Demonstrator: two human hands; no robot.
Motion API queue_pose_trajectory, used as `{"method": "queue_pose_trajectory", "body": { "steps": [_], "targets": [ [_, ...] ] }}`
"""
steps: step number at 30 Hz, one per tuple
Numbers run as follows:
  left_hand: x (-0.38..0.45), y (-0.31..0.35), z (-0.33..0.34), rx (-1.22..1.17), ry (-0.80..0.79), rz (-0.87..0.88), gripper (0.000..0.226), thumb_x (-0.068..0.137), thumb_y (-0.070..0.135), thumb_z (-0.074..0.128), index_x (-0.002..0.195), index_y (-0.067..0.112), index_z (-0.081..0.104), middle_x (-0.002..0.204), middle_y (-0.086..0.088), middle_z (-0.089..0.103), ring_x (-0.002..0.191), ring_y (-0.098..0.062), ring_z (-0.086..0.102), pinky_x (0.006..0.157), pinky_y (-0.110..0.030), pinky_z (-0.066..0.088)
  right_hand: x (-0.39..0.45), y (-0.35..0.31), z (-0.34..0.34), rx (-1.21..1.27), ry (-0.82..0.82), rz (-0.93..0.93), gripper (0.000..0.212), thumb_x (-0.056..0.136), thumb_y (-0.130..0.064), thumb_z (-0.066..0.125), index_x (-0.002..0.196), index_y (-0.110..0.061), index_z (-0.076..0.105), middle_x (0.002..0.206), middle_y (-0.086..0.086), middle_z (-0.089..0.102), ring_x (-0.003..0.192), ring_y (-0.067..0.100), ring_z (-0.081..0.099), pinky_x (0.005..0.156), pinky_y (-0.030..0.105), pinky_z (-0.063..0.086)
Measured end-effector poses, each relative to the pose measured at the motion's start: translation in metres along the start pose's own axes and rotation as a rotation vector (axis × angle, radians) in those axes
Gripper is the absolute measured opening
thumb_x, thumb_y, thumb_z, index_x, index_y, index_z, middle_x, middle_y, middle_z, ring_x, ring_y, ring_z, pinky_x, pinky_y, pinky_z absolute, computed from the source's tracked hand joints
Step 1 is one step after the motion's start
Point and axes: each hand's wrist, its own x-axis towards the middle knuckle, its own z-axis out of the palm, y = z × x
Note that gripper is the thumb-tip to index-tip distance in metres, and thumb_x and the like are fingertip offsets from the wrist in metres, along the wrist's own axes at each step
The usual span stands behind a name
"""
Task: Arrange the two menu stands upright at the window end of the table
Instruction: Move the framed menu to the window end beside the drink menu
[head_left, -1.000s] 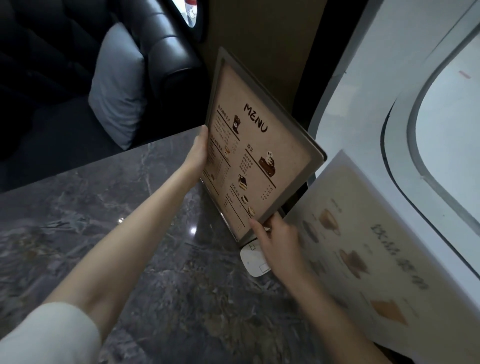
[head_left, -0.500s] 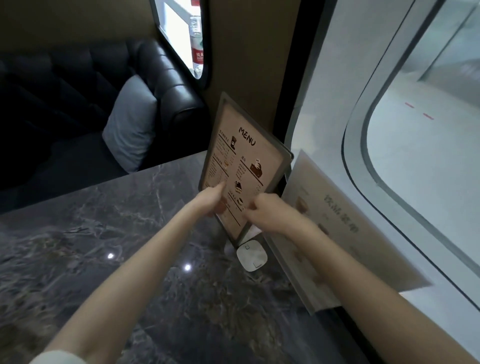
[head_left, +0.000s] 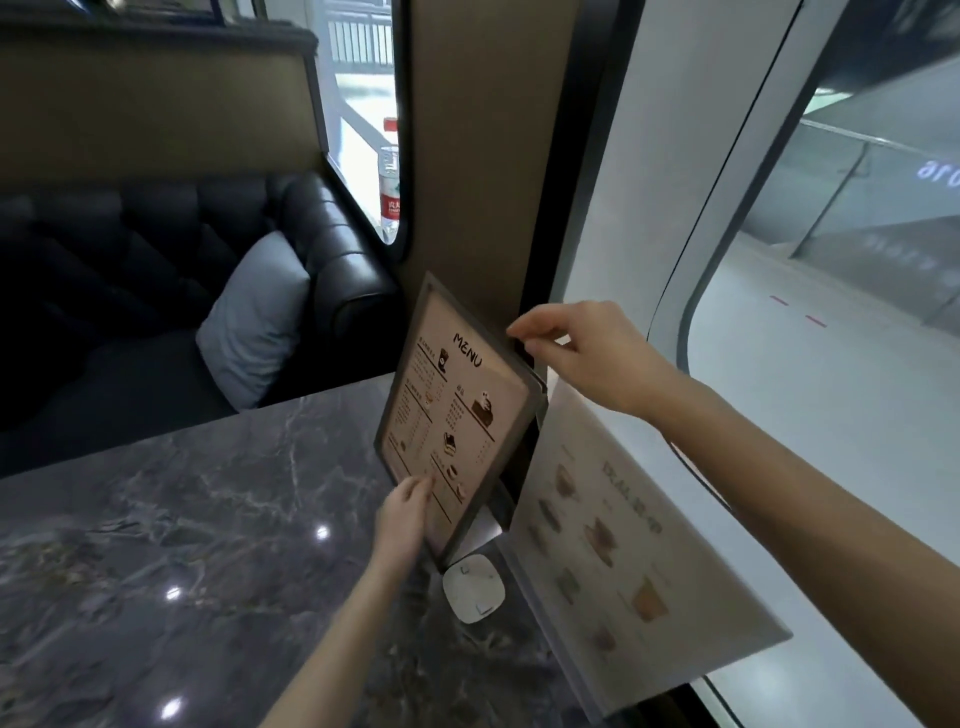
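A dark-framed menu stand (head_left: 462, 410) headed "MENU" stands upright at the window end of the grey marble table (head_left: 208, 545). My left hand (head_left: 402, 512) holds its lower left edge. My right hand (head_left: 582, 348) pinches its upper right corner from behind. The second menu stand (head_left: 618, 535), pale with drink pictures, stands to the right along the window, its left edge close behind the framed one.
A small white square device (head_left: 474, 587) lies on the table just in front of the framed stand. Behind the table are a black leather sofa (head_left: 156, 291) with a grey cushion (head_left: 254, 317). A water bottle (head_left: 389, 192) stands on the far sill.
The framed menu stand now stands farther back at the window end. My right hand went from its bottom edge up to its top right corner. My left hand slid down its left edge.
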Motion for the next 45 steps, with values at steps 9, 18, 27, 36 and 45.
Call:
{"method": "queue_pose_trajectory", "body": {
  "steps": [9, 18, 27, 36, 45],
  "targets": [
    [0.017, -0.039, 0.016, -0.392, -0.009, -0.331, 0.031, 0.097, 0.034, 0.039, 0.113, 0.012, 0.055, 0.108, -0.006, 0.061, 0.091, -0.016, 0.059, 0.077, -0.03, 0.047, 0.029, 0.032, 0.02, 0.212, -0.284, 0.257, 0.031, 0.092, -0.029, 0.049, 0.106, -0.006, 0.065, 0.1, 0.005, 0.066, 0.093, 0.017, 0.061, 0.08, 0.025, 0.048],
    [0.032, -0.064, 0.027, -0.41, -0.066, -0.334, 0.049, 0.093, 0.05, 0.038, 0.128, 0.018, 0.05, 0.123, -0.008, 0.063, 0.11, -0.022, 0.059, 0.095, -0.036, 0.047, 0.044, 0.038, 0.029, 0.295, -0.264, 0.333, 0.018, 0.089, -0.023, 0.055, 0.083, -0.009, 0.064, 0.084, 0.001, 0.066, 0.067, 0.007, 0.062, 0.057, 0.015, 0.05],
    [0.045, -0.073, 0.041, -0.419, -0.014, -0.36, 0.06, 0.085, 0.058, 0.044, 0.135, 0.025, 0.046, 0.127, -0.004, 0.061, 0.115, -0.022, 0.058, 0.105, -0.043, 0.042, 0.047, 0.046, 0.026, 0.264, -0.185, 0.34, 0.02, 0.09, -0.024, 0.054, 0.081, -0.009, 0.064, 0.083, 0.001, 0.065, 0.063, 0.008, 0.058, 0.053, 0.016, 0.046],
    [0.058, -0.075, 0.046, -0.446, -0.077, -0.377, 0.045, 0.094, 0.046, 0.04, 0.129, 0.02, 0.051, 0.123, -0.007, 0.062, 0.109, -0.022, 0.06, 0.079, -0.031, 0.049, 0.044, 0.053, 0.023, 0.26, -0.168, 0.398, 0.024, 0.091, -0.022, 0.053, 0.093, -0.002, 0.066, 0.087, 0.003, 0.064, 0.06, 0.008, 0.055, 0.047, 0.016, 0.041],
    [0.064, -0.075, 0.052, -0.52, -0.149, -0.391, 0.043, 0.095, 0.04, 0.039, 0.13, 0.015, 0.047, 0.124, -0.015, 0.06, 0.105, -0.029, 0.062, 0.06, -0.03, 0.056, 0.039, 0.062, 0.017, 0.272, -0.134, 0.44, 0.026, 0.091, -0.02, 0.053, 0.091, 0.002, 0.068, 0.084, 0.004, 0.066, 0.06, 0.009, 0.059, 0.05, 0.018, 0.05]
  ]
}}
